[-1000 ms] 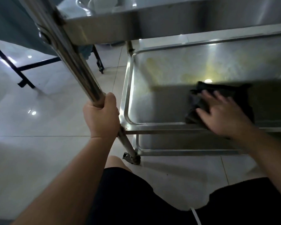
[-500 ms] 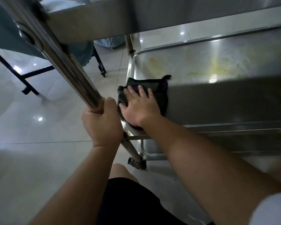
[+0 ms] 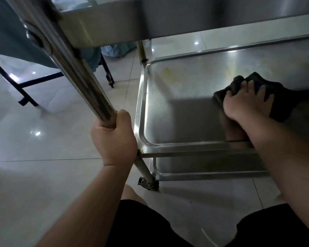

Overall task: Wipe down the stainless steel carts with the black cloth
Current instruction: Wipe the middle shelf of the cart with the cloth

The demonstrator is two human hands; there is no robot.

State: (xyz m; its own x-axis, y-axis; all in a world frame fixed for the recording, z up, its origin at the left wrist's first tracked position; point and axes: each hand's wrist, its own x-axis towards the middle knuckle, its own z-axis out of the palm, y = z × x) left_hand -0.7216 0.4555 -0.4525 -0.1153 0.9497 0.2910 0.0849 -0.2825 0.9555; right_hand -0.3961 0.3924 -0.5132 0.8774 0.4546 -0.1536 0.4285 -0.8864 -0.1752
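A stainless steel cart fills the view, with its middle shelf [image 3: 185,97] in front of me and the upper shelf [image 3: 150,18] overhead. My left hand [image 3: 114,138] grips the cart's near left post [image 3: 82,77]. My right hand [image 3: 246,102] lies on the black cloth [image 3: 282,100] at the right of the middle shelf, its fingers curled into the cloth's folds. Yellowish smears show on the shelf near its far left corner. A lower shelf [image 3: 203,168] is partly visible beneath.
The cart's caster [image 3: 148,184] sits on the pale tiled floor [image 3: 43,139] by my knee. A black metal frame [image 3: 25,93] with a teal cover stands to the left. My legs in black shorts fill the bottom.
My right hand has swept the cloth from the shelf's left corner back to the right side. My left hand has stayed on the post.
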